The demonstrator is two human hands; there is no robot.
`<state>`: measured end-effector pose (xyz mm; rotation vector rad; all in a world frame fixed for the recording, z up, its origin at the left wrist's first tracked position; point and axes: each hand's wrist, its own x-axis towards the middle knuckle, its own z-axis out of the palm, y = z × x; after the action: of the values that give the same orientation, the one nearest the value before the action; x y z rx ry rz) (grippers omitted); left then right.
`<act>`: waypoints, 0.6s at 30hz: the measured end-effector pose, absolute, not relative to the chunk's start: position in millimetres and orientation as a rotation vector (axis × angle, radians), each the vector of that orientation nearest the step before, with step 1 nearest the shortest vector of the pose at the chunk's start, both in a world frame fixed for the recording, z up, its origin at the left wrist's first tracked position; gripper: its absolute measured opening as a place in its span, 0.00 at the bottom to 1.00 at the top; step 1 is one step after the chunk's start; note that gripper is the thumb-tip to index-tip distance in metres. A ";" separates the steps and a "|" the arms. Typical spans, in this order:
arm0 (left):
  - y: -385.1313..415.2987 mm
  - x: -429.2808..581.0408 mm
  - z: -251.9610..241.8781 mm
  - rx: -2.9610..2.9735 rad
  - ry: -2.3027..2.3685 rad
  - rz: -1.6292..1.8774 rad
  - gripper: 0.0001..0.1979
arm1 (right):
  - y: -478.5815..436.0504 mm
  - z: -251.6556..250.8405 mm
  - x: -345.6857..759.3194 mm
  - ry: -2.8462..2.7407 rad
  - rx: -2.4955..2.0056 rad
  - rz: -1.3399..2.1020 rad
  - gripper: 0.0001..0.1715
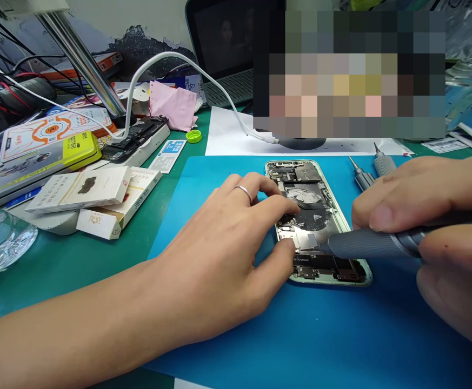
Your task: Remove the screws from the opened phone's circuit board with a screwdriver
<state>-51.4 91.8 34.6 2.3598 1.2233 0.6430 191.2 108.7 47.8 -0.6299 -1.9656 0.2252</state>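
Note:
A smartphone [317,216] lies with its insides bare on a blue mat [320,335]; its pale frame, circuit parts and a round silver patch show. My left hand [236,243], with a ring on one finger, holds the phone by its left side. The curled fingertips rest over the inner parts and the thumb is at the edge. My right hand [410,189] grips a grey screwdriver [369,244] with a knurled handle. Its tip points left into the lower half of the phone; whether it touches a screw I cannot tell.
Two more screwdrivers [361,177] lie behind my right hand. Small boxes [81,189], a yellow-grey case [41,162] and a glass [2,240] crowd the left. A white cable [158,55] arches to a dark round base [303,143]. A dark screen [231,43] stands behind.

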 end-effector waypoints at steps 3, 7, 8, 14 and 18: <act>90.7 -51.9 34.5 2.361 1.221 0.643 0.18 | 108.6 53.1 189.5 -1.993 -0.622 0.187 0.08; 90.0 -52.0 34.2 2.369 1.225 0.653 0.17 | 108.5 61.0 181.5 -1.975 -0.644 0.226 0.16; 90.1 -51.9 34.3 2.370 1.226 0.651 0.17 | 108.2 62.4 179.4 -1.974 -0.664 0.251 0.17; 90.2 -51.2 33.9 2.369 1.233 0.648 0.17 | 108.9 65.4 177.3 -1.974 -0.704 0.210 0.16; 91.0 -50.2 31.8 2.376 1.237 0.688 0.15 | 110.0 65.3 184.0 -1.969 -0.687 0.182 0.17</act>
<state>-50.2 91.0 31.8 2.3763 1.2372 0.6875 184.0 110.0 65.3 -0.6874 -1.9689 0.1815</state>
